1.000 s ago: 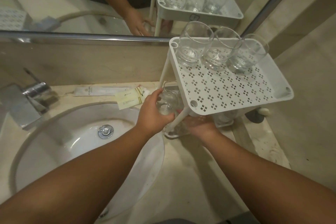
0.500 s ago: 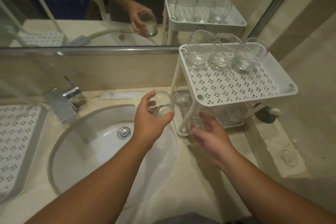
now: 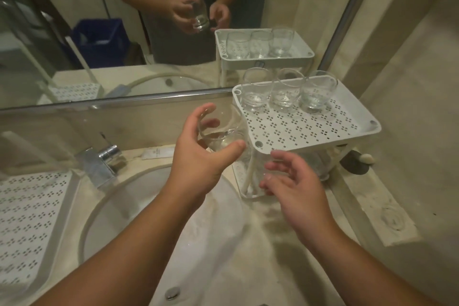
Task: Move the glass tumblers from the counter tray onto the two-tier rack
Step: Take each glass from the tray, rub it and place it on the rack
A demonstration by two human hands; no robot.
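Now: one tumbler in hand beside the rack

Left hand (image 3: 198, 156) is gripping a tumbler (image 3: 221, 131), fingers curled round it, just left of the rack (image 3: 310, 131) top tier's near corner. Right hand (image 3: 295, 181) is hanging loose and empty just below and right of that grip. Beyond it, three glasses (image 3: 283, 97) are sitting on the top tier.

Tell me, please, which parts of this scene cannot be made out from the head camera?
- Lower tier of the rack: its contents are hidden by the top tier and the right hand, so no count.
- Counter tray: cut off by the left edge.
- Held tumbler: its base is covered by the left hand.
- Sachet print: too small.
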